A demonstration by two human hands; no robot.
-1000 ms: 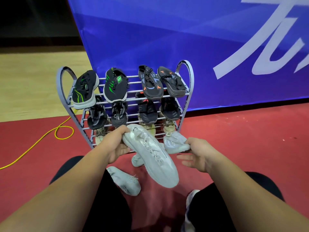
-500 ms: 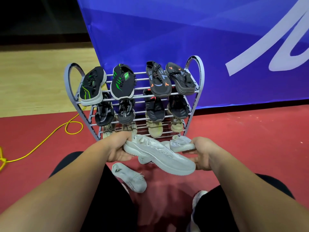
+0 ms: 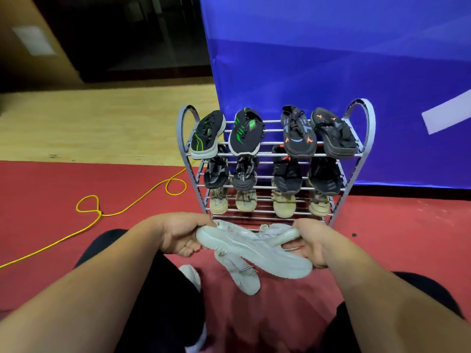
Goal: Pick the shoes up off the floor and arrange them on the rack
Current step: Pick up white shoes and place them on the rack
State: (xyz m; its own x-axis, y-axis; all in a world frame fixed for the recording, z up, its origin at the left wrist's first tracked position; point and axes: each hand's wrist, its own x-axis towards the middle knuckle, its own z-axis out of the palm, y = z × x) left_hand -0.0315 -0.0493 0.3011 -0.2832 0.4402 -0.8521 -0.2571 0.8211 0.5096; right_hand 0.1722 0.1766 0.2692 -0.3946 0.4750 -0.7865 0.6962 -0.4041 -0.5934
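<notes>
My left hand (image 3: 178,234) grips the heel end of a white sneaker (image 3: 254,253), held level in front of the rack with its sole turned towards me. My right hand (image 3: 314,244) is closed on a second white sneaker (image 3: 279,231) just behind it, and the first sneaker's toe rests against that hand. A third white sneaker (image 3: 240,275) lies on the red floor below. The grey wire rack (image 3: 358,159) carries black shoes (image 3: 246,132) on its top two shelves and beige shoes (image 3: 283,202) on the third. Its lowest shelf is mostly hidden by my hands.
A blue banner (image 3: 331,59) stands right behind the rack. A yellow cable (image 3: 114,212) loops over the red mat (image 3: 395,225) to the left. Wooden floor (image 3: 89,118) lies beyond. My knees in black trousers (image 3: 158,301) frame the space below the shoes.
The left hand swung the white sneaker from hanging toe-down to level, sole towards me. The right hand closed on the second white sneaker. The view shifted left.
</notes>
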